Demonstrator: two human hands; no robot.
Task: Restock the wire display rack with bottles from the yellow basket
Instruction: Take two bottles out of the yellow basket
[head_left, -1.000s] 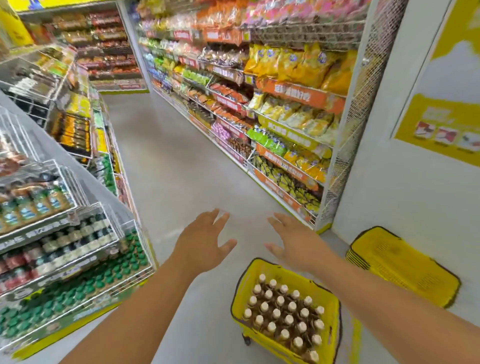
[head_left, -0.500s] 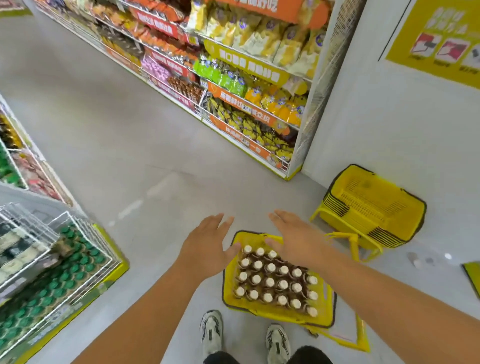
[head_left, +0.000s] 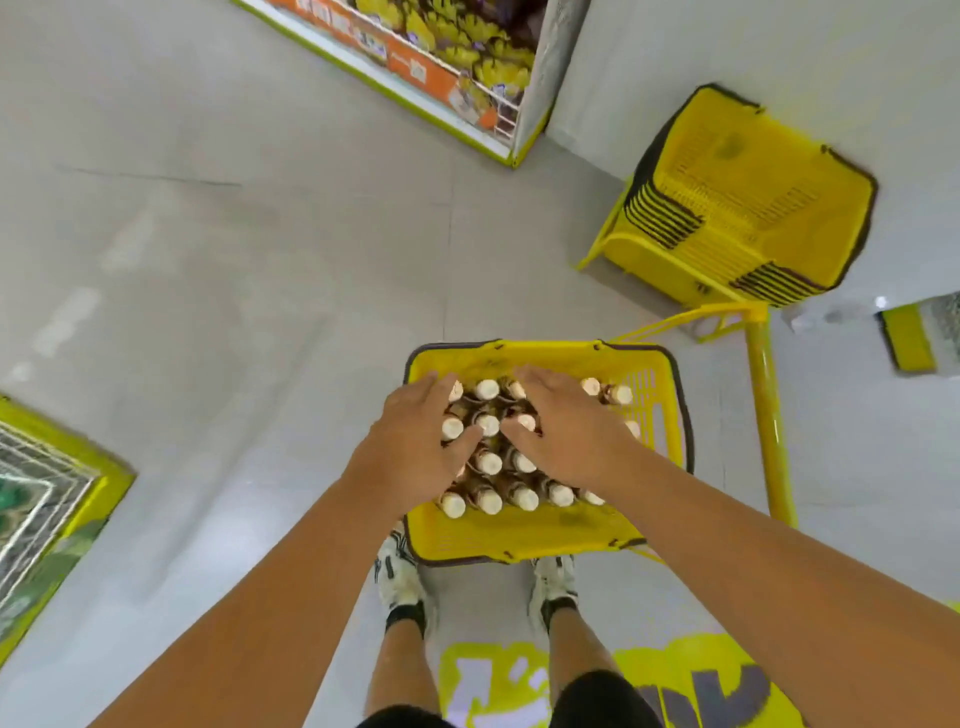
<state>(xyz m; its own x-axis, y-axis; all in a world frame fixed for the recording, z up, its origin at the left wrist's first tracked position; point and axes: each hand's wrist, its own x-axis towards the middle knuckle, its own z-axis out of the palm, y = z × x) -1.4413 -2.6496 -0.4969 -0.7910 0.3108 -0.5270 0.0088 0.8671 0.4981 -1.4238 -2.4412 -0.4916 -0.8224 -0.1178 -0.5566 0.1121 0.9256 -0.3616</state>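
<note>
The yellow basket (head_left: 545, 532) stands on the floor just in front of my feet. It is packed with several upright brown bottles with white caps (head_left: 488, 500). My left hand (head_left: 415, 449) hovers over the left rows, fingers spread and thumb near a cap. My right hand (head_left: 569, 434) is over the middle and right rows, fingers stretched forward across the caps. Neither hand is closed round a bottle. A corner of the wire display rack (head_left: 47, 499), holding green-capped bottles, shows at the lower left edge.
A stack of yellow baskets (head_left: 753, 197) on a yellow stand sits at the upper right by the white wall. A yellow pull handle (head_left: 769, 415) runs along the basket's right. A snack shelf's end (head_left: 441, 67) is at the top. Grey floor lies to the left.
My view has tipped down from the aisle to the basket. Both hands have dropped from above the basket's far rim to just over the bottle caps.
</note>
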